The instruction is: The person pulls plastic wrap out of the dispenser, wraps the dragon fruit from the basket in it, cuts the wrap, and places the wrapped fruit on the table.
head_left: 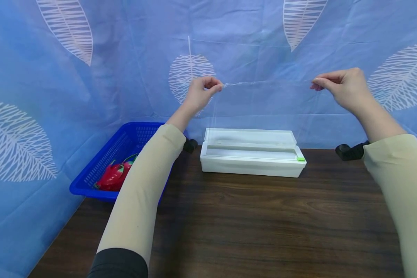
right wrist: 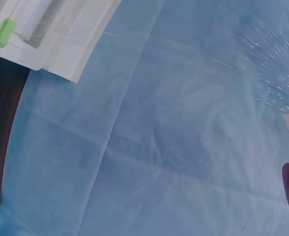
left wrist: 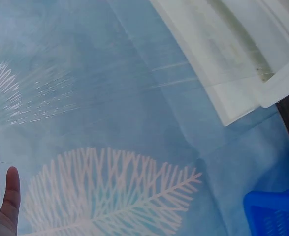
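A sheet of clear plastic wrap (head_left: pixel 264 96) stretches in the air between both hands and runs down toward the white dispenser box (head_left: pixel 250 166). My left hand (head_left: pixel 202 92) pinches one upper corner of the film between thumb and fingers. The other upper corner is pinched by my right hand (head_left: pixel 344 88), at about the same height. The box stands at the back of the table with its lid raised, and a green slider (head_left: pixel 300 159) sits at its right front edge. In the left wrist view, creases show in the film (left wrist: pixel 46 101); only some fingers (left wrist: pixel 11 191) appear there.
Left of the box, a blue plastic basket (head_left: pixel 77 189) holds red dragon fruit (head_left: pixel 114 175), partly hidden by my left arm. A blue curtain (head_left: pixel 243 58) with white leaf prints hangs behind the dark wooden table (head_left: pixel 264 220).
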{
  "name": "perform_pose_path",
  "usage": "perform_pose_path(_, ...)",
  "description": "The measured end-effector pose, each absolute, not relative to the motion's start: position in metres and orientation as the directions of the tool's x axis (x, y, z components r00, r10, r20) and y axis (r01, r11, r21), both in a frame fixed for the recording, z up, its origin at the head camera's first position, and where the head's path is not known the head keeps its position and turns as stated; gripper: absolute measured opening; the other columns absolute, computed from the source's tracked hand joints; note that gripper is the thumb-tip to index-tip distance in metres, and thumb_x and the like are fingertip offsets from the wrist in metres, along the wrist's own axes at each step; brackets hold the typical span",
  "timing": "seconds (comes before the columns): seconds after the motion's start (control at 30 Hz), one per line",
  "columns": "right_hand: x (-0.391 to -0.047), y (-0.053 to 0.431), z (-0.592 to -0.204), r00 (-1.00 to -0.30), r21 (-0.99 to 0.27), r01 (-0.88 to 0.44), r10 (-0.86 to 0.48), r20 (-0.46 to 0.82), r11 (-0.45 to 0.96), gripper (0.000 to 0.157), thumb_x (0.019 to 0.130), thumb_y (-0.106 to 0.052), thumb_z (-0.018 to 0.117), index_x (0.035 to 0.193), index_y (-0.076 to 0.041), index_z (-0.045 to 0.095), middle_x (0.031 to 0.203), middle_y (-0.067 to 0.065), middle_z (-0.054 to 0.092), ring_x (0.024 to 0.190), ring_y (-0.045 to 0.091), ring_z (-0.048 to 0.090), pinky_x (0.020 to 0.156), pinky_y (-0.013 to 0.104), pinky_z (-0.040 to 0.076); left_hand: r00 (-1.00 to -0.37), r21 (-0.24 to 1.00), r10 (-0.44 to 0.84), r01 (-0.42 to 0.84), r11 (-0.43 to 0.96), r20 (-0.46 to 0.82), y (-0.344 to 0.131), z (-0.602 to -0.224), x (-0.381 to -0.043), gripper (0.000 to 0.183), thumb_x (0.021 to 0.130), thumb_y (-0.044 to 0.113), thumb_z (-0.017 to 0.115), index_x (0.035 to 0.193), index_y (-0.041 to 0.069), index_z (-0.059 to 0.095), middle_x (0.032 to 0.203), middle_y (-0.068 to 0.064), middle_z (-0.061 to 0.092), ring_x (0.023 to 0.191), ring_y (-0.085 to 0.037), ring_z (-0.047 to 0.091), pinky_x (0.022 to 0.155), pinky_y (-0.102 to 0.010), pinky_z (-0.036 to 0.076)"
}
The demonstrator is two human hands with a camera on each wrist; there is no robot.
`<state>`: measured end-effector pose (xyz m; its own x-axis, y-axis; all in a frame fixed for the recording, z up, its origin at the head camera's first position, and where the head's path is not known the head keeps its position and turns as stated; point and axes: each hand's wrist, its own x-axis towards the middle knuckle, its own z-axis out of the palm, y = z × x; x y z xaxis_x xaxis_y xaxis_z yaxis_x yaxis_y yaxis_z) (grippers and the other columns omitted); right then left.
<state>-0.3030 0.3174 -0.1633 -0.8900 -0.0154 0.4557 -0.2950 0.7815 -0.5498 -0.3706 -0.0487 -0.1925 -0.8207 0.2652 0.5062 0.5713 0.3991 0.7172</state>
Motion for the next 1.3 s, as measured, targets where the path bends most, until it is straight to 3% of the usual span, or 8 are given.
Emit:
perform_pose_path(0.43,-0.299,0.316,-0.151,-0.853,-0.542,-0.31,0.023,0.521,0.781,0.042,0.099,-0.04,0.052,0.121,-0.009,0.07,0.076,-0.033,0.055,0.087,-0.01,0.046,0.076,0.023,0.029,-0.803,0.701,0.244,0.595,0.394,0.544,-0.046,-0.172,-0.368,0.018,0.095,0.017,0.063,0.103,0.003,0.071,0.095,-0.009,0.067,0.091,-0.021,0.059,0.075,-0.023,0.044)
perform_pose_path(0.7,-0.298,0.315,-0.143,-0.843,-0.551,-0.315,0.039,0.536,0.773,0.042,0.099,-0.038,0.052,0.123,-0.008,0.068,0.077,-0.032,0.056,0.087,-0.011,0.048,0.089,0.024,0.032,-0.799,0.702,0.233,0.599,0.385,0.554,-0.047,-0.163,-0.366,0.02,0.095,0.017,0.064,0.106,0.002,0.071,0.097,-0.01,0.066,0.091,-0.018,0.058,0.076,-0.023,0.045)
perform_pose_path(0.93,-0.294,0.315,-0.135,-0.841,-0.591,-0.299,0.086,0.534,0.75,0.04,0.099,-0.038,0.053,0.125,-0.013,0.068,0.082,-0.027,0.058,0.092,-0.006,0.049,0.08,0.025,0.028,-0.796,0.694,0.23,0.602,0.396,0.559,-0.046,-0.152,-0.364,0.02,0.095,0.019,0.064,0.105,0.003,0.071,0.1,-0.012,0.065,0.092,-0.017,0.057,0.077,-0.023,0.045)
perform_pose_path(1.3,-0.29,0.314,-0.124,-0.834,-0.607,-0.322,0.086,0.545,0.727,0.038,0.099,-0.037,0.052,0.126,-0.015,0.067,0.086,-0.025,0.06,0.095,-0.005,0.051,0.101,0.026,0.029,-0.797,0.706,0.214,0.601,0.375,0.564,-0.047,-0.141,-0.361,0.019,0.095,0.019,0.064,0.106,0.005,0.072,0.098,-0.009,0.067,0.095,-0.02,0.058,0.078,-0.023,0.045)
